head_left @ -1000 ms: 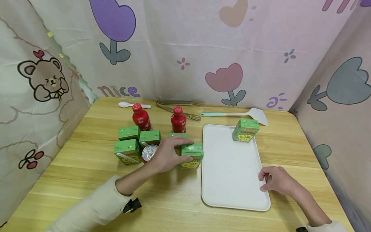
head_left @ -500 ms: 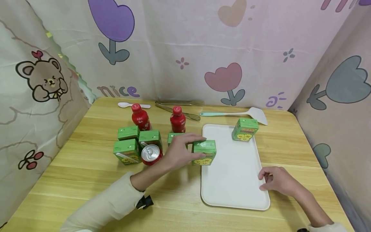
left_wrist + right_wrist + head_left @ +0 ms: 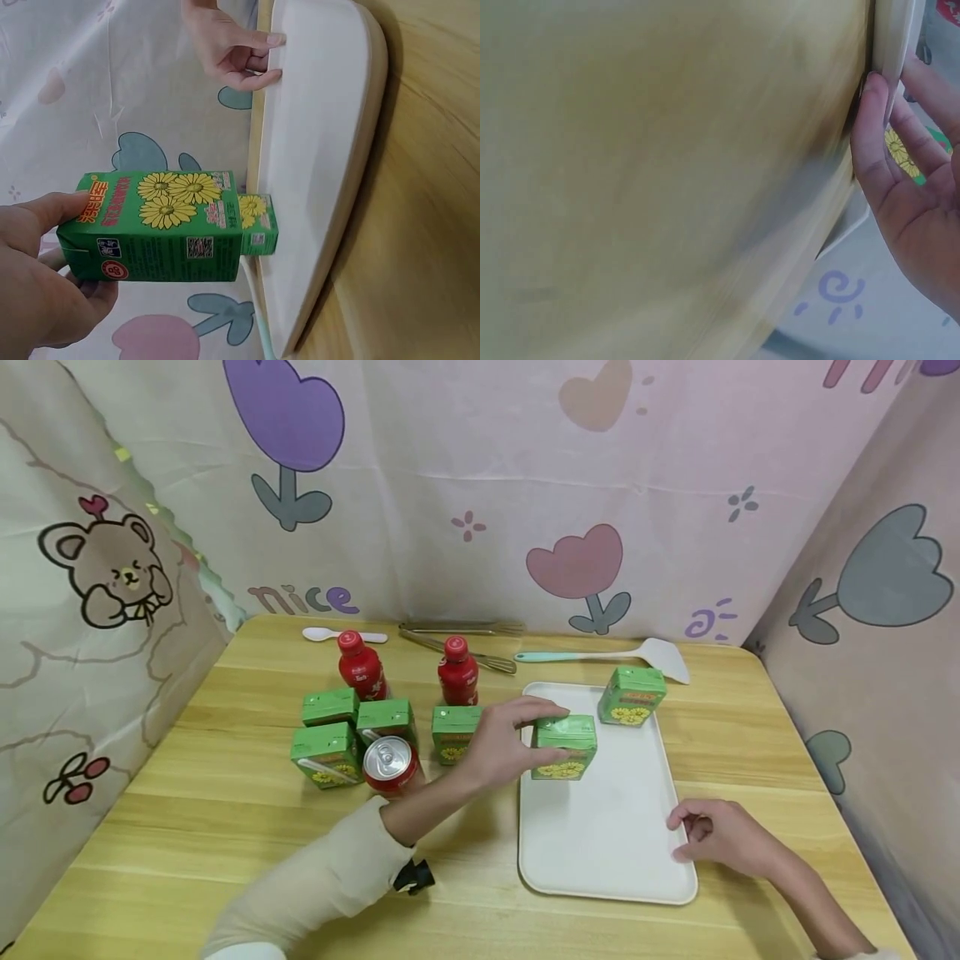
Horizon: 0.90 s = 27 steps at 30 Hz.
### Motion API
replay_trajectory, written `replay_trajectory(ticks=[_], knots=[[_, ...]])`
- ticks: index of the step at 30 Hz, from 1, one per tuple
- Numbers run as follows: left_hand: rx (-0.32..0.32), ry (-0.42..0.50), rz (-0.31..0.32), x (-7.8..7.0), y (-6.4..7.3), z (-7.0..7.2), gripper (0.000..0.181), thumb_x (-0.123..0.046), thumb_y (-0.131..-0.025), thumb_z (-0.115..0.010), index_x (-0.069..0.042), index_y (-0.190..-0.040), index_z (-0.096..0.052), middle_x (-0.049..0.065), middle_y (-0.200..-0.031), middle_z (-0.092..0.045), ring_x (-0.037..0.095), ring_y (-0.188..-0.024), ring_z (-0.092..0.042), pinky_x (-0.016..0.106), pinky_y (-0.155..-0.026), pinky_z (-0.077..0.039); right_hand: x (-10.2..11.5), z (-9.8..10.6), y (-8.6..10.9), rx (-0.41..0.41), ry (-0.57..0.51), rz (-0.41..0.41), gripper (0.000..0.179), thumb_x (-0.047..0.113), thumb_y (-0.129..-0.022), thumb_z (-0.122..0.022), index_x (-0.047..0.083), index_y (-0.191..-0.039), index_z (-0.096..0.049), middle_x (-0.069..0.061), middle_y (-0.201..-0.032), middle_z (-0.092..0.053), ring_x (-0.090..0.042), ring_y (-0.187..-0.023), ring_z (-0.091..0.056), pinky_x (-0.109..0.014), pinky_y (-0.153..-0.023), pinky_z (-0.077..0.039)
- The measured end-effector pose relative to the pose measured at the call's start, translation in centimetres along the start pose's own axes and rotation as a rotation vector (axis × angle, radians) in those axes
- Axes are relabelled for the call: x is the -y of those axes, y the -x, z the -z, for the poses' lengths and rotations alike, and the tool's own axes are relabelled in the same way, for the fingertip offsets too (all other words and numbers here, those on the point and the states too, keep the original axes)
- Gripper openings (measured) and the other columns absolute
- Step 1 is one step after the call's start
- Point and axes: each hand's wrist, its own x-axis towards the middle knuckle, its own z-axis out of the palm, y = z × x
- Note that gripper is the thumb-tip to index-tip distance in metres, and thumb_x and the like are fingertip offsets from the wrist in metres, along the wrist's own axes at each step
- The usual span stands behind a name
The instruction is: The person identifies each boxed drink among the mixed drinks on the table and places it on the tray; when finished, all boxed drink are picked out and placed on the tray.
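Observation:
My left hand (image 3: pixel 497 750) grips the top end of a green drink carton (image 3: pixel 154 225) printed with yellow flowers. In the left wrist view its lower end hangs a little above the white tray (image 3: pixel 600 847). My right hand (image 3: pixel 723 837) pinches the tray's right rim; the right wrist view has the thumb (image 3: pixel 871 116) on the outer side of the edge. A second green carton (image 3: pixel 632 697) stands at the tray's far right corner. Just left of the tray is another green carton (image 3: pixel 452 727), partly behind my left hand.
Further left stand several green cartons (image 3: pixel 326 743) and a red can (image 3: pixel 390 764), with a red bottle (image 3: pixel 362 668) behind them. Another red bottle (image 3: pixel 459 677) is nearer the tray. A spatula (image 3: pixel 592 656), whisks (image 3: pixel 487 662) and a white spoon (image 3: pixel 345 635) lie along the back.
My left hand has carried the gripped carton rightward, from beside the tray's left edge to over the tray. The right hand has stayed at the right rim.

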Motion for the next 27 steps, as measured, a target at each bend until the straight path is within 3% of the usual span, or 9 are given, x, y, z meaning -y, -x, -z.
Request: replay_trajectory(ticks=[9,16,20,27], knots=[[0.016,0.063,0.020,0.0,-0.9,-2.5,0.045,-0.015,-0.070,-0.084,-0.013,-0.113,-0.070,0.001,-0.117,-0.067,0.013,-0.110,-0.060,0.019,-0.090,-0.050,-0.6,-0.1,0.2,0.010,-0.055,0.021,0.035,0.029,-0.072,-0.081,0.009,-0.094,-0.062,0.003,-0.073,-0.054,0.001,-0.061,-0.047,-0.020,-0.055,-0.043],[0.008,0.100,-0.031,0.5,-2.2,-4.5,0.044,-0.013,-0.071,-0.083,-0.010,-0.113,-0.070,0.002,-0.117,-0.068,0.012,-0.110,-0.061,0.015,-0.088,-0.050,-0.5,-0.2,0.3,0.013,-0.075,0.012,0.034,0.023,-0.072,-0.081,0.007,-0.095,-0.062,0.001,-0.075,-0.054,0.001,-0.061,-0.047,-0.019,-0.054,-0.043],[0.006,0.090,-0.077,0.7,-2.8,-5.6,0.044,-0.014,-0.071,-0.083,-0.007,-0.112,-0.069,0.004,-0.118,-0.067,0.012,-0.111,-0.062,0.015,-0.088,-0.050,-0.6,-0.2,0.2,0.012,-0.086,0.018,0.033,0.021,-0.073,-0.080,0.006,-0.096,-0.062,0.002,-0.076,-0.054,0.001,-0.061,-0.047,-0.019,-0.053,-0.043],[-0.010,-0.009,-0.147,0.7,-3.5,-7.5,0.042,-0.020,-0.070,-0.084,-0.011,-0.110,-0.071,0.001,-0.116,-0.069,0.008,-0.112,-0.061,0.011,-0.093,-0.045,-0.6,-0.2,0.2,0.010,-0.081,0.046,0.032,0.021,-0.074,-0.080,0.006,-0.096,-0.062,0.001,-0.076,-0.054,0.001,-0.061,-0.046,-0.019,-0.052,-0.041]])
